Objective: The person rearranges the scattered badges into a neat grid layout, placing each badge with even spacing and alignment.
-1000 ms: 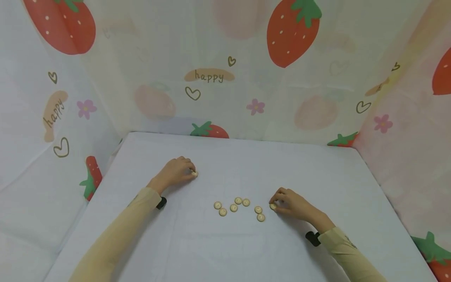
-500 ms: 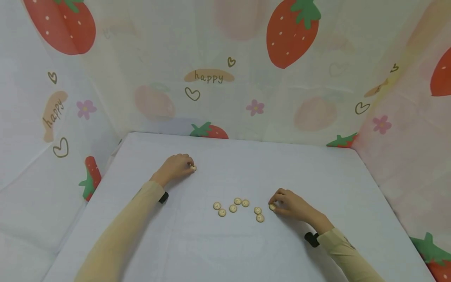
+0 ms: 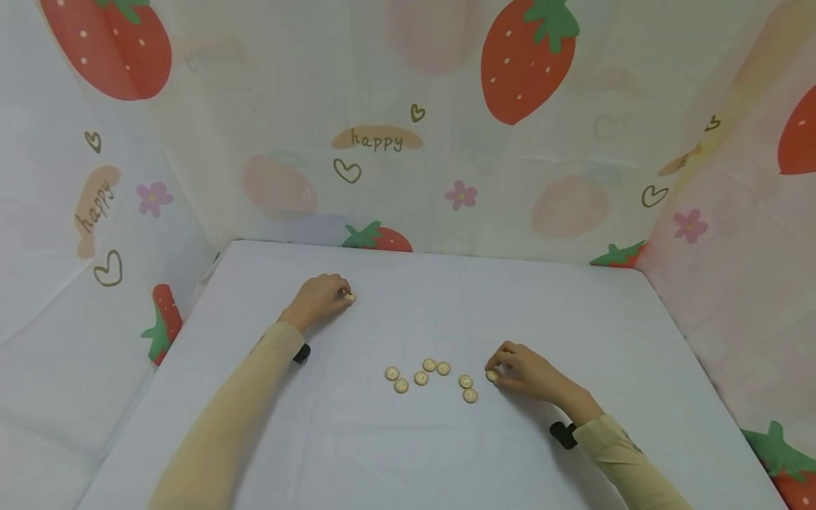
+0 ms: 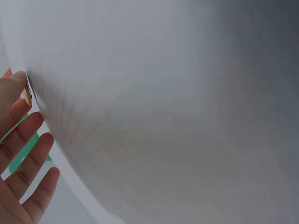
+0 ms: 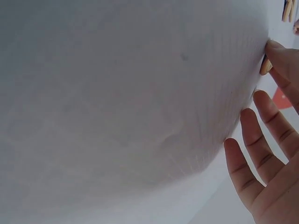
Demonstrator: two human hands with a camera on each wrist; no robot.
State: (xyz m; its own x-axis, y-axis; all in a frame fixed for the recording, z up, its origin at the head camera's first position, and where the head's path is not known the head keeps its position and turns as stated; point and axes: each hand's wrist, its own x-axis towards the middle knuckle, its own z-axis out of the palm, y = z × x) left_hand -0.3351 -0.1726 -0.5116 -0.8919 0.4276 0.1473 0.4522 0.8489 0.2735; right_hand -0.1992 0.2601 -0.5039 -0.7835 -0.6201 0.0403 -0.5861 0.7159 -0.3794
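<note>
My left hand [image 3: 319, 301] pinches a round beige button [image 3: 350, 297] between thumb and index finger, over the far left part of the table. In the left wrist view the button [image 4: 27, 94] shows edge-on between the fingertips, close to the cloth, with the other fingers spread. My right hand [image 3: 525, 372] holds a second button [image 3: 491, 376] between thumb and index finger, low over the table right of centre. The right wrist view shows this button [image 5: 266, 66] under the thumb, the remaining fingertips right at the cloth.
Several more beige buttons lie mid-table: a pair [image 3: 401, 385] at the left, three [image 3: 421, 378] in the middle, and a pair [image 3: 469, 396] close to my right hand. White cloth [image 3: 395, 453] covers the table. Strawberry-printed curtains [image 3: 408, 191] stand behind and on both sides.
My left hand has moved away from me toward the far edge, carrying its button. The right hand and the buttons lying on the table have stayed in place.
</note>
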